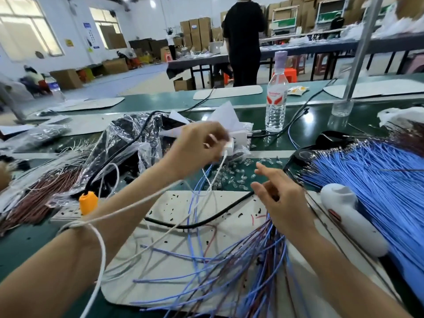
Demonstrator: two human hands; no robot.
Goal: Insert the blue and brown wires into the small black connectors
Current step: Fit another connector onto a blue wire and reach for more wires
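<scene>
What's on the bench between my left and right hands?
In the head view, small clear plastic pieces lie scattered between the left hand and right hand.

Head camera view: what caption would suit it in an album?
At a green workbench, the left hand holds a white corded block; the right hand rests over fanned blue and brown wires.

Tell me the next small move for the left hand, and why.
Probably set the white plug down. The left hand grips that plug with its white cable, raised above the mat, not a wire or connector. The right hand is at the top of the blue and brown wires, and small black connectors lie scattered on the mat.
</scene>
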